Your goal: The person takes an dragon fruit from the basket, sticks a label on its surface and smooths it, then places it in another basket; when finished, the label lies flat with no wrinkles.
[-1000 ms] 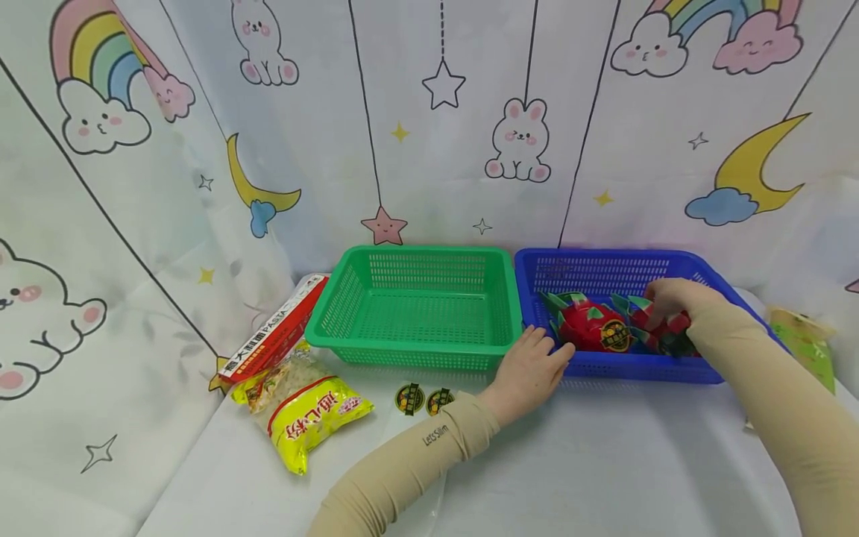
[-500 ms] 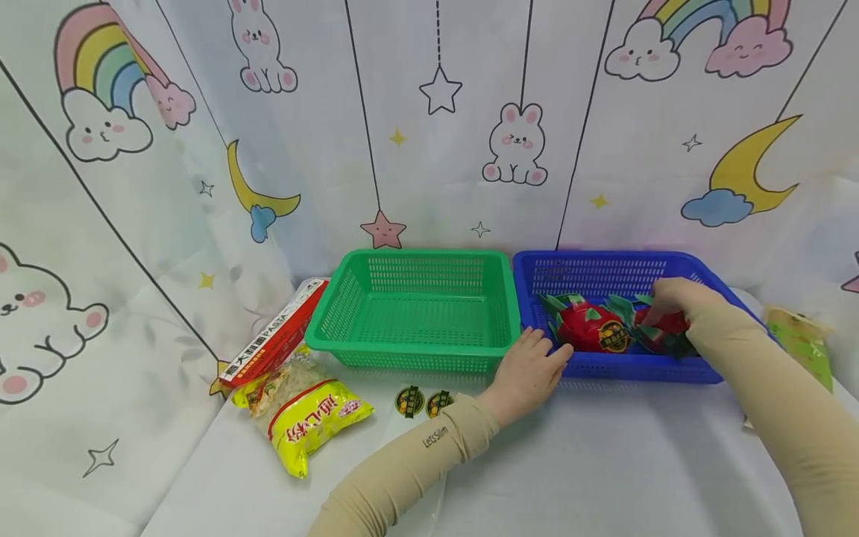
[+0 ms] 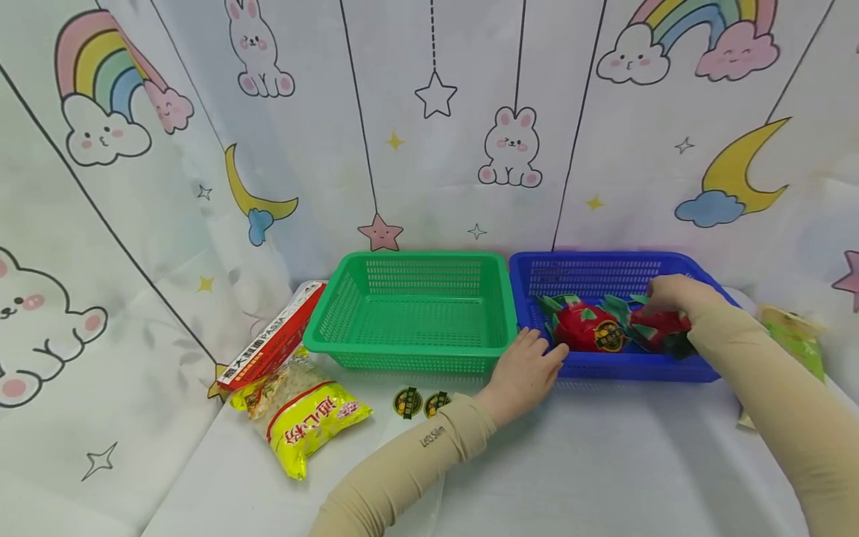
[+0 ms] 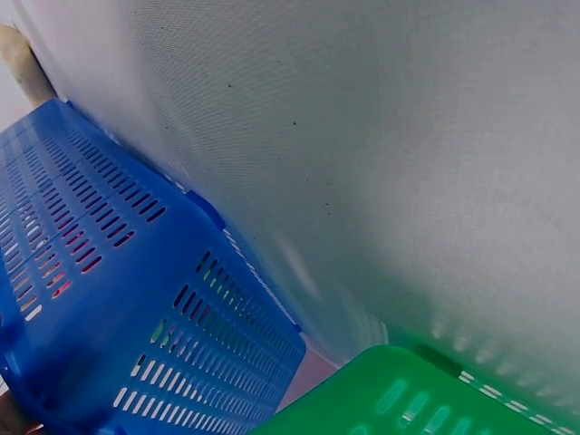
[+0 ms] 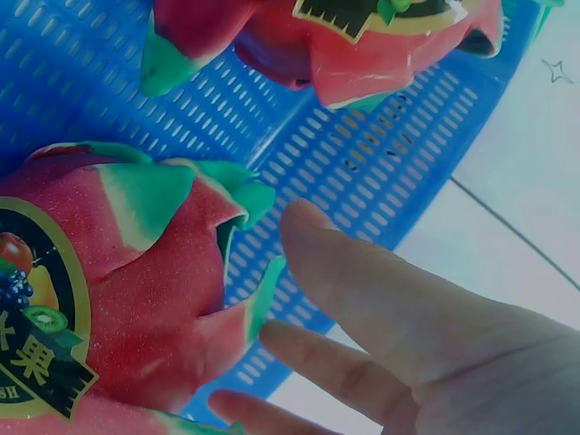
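Two red dragon fruits with green-tipped scales lie side by side in the blue basket (image 3: 604,365). The left dragon fruit (image 3: 577,328) shows a round dark sticker. At the other dragon fruit (image 3: 654,332) is my right hand (image 3: 678,294), reaching down over its right side. In the right wrist view the thumb and fingers of that right hand (image 5: 390,317) are spread and fairly straight, at the scale tips of a dragon fruit (image 5: 163,290). My left hand (image 3: 525,373) rests at the near corner where the blue basket meets the green basket (image 3: 409,350), fingers over the rim.
A red and white pasta box (image 3: 268,335) leans left of the green basket, with a yellow pasta bag (image 3: 302,418) before it. Two round stickers (image 3: 407,403) lie on the white table (image 3: 570,470). A green packet (image 3: 795,339) stands at the right, partly behind my sleeve. A printed curtain (image 3: 429,164) hangs behind.
My right fingers have lifted slightly off the right dragon fruit, which has turned a little and shows more of its surface. My left hand keeps its place. The head view has shifted slightly.
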Demonstrator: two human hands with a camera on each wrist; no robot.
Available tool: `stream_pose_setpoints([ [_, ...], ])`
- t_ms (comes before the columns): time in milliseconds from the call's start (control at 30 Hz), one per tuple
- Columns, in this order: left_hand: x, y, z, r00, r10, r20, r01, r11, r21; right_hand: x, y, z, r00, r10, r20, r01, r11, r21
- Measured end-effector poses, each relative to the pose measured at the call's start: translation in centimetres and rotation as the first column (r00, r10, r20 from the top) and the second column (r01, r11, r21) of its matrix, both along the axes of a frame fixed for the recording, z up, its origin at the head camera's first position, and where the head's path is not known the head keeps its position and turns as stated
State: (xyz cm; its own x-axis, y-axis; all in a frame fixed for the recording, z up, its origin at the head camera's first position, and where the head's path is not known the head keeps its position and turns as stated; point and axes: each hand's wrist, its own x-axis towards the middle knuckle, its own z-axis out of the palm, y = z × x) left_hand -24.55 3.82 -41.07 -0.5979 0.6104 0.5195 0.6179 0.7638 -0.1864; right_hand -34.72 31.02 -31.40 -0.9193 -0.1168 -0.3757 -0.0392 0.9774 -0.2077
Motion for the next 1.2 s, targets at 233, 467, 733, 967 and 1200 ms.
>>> stream_pose_setpoints([
  [233, 0.1, -0.2, 0.1, 1.0, -0.01, -0.012, 0.01, 1.0, -0.027, 1.7, -0.6, 0.9, 0.995, 0.028, -0.093, -0.025, 0.999, 0.032],
  [467, 0.3, -0.4, 0.1, 1.0, 0.006, 0.022, -0.004, 0.997, -0.083, 3.6, -1.6, 0.9, 0.966, 0.07, -0.251, -0.054, 0.996, 0.069],
  [733, 0.5, -0.4, 0.2, 0.999, 0.016, 0.036, -0.011, 0.993, -0.12, 4.6, -1.9, 0.4, 0.956, 0.081, -0.28, -0.063, 0.995, 0.075],
  [967, 0.7, -0.6, 0.3, 0.999, 0.021, 0.044, -0.014, 0.988, -0.152, 5.3, -2.1, 0.1, 0.947, 0.085, -0.31, -0.063, 0.995, 0.082],
  [1200, 0.8, -0.6, 0.4, 0.998, 0.026, 0.066, -0.012, 0.979, -0.201, 6.8, -3.1, -0.9, 0.91, 0.107, -0.4, -0.063, 0.991, 0.121],
])
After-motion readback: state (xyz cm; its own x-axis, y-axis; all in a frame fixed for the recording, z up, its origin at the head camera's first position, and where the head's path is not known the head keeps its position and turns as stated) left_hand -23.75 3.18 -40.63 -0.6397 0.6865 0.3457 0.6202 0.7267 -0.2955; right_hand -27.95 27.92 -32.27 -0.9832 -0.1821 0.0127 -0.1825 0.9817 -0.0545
